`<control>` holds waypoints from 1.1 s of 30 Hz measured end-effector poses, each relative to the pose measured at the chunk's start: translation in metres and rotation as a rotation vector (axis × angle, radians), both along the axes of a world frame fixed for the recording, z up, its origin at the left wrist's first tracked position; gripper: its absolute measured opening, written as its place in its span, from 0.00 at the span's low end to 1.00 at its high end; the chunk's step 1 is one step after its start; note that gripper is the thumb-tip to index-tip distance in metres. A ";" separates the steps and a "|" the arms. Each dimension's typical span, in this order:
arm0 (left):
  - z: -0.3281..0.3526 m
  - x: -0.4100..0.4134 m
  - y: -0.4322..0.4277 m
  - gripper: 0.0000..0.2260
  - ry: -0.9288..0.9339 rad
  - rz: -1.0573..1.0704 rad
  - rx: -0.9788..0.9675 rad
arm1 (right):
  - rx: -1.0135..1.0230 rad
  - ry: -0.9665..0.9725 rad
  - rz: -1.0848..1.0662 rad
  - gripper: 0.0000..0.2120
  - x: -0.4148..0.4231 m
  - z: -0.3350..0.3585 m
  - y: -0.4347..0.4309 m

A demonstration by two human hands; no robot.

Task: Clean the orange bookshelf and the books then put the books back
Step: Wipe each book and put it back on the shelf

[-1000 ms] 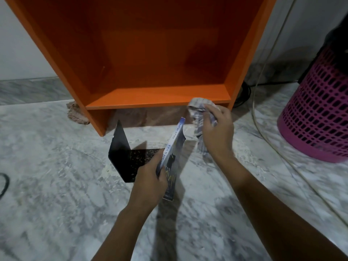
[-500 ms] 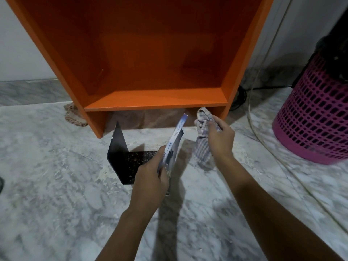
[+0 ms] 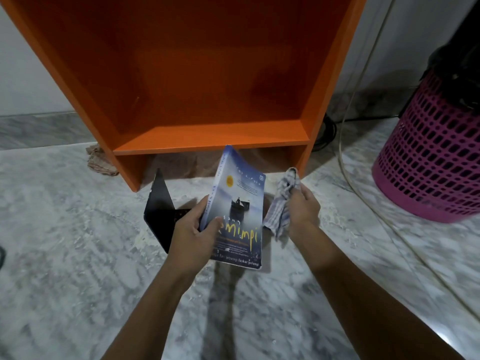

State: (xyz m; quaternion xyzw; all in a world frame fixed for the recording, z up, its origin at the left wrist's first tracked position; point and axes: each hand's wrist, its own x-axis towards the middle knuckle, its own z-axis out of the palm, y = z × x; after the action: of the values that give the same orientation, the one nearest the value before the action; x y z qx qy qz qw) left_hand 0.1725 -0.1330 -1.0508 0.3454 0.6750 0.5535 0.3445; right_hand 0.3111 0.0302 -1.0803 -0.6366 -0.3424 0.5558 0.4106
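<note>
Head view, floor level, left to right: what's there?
Brown rag → black bookend → left hand → book → checked cloth → right hand → pink basket

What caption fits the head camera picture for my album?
Left hand holds a blue paperback while right hand holds a checked cloth before the orange bookshelf.

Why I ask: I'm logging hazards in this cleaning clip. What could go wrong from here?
1. The left hand grips the book only near its lower spine corner; a firm wipe with the cloth in the right hand might twist it loose.
2. The floor looks streaked with pale dust, so a dropped book would likely pick up dirt.
3. The black bookend stands close behind the left hand and could get knocked over.
</note>
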 end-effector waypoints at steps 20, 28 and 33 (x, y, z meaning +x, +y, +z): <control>0.054 -0.024 0.052 0.18 -0.170 -0.110 -0.344 | 0.704 -0.207 0.505 0.15 -0.019 -0.002 -0.024; 0.063 -0.045 0.063 0.10 -0.081 -0.025 -0.373 | 1.577 -0.289 1.217 0.13 -0.001 -0.009 -0.066; 0.067 -0.052 0.067 0.08 -0.037 -0.034 -0.392 | 1.516 -0.271 0.920 0.13 -0.019 0.018 -0.036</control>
State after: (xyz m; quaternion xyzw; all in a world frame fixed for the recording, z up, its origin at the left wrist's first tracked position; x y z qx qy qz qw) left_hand 0.1201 -0.0658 -0.9839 0.2727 0.7574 0.4120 0.4269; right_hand 0.2924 -0.0063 -1.0619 -0.0544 -0.8844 0.2101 0.4133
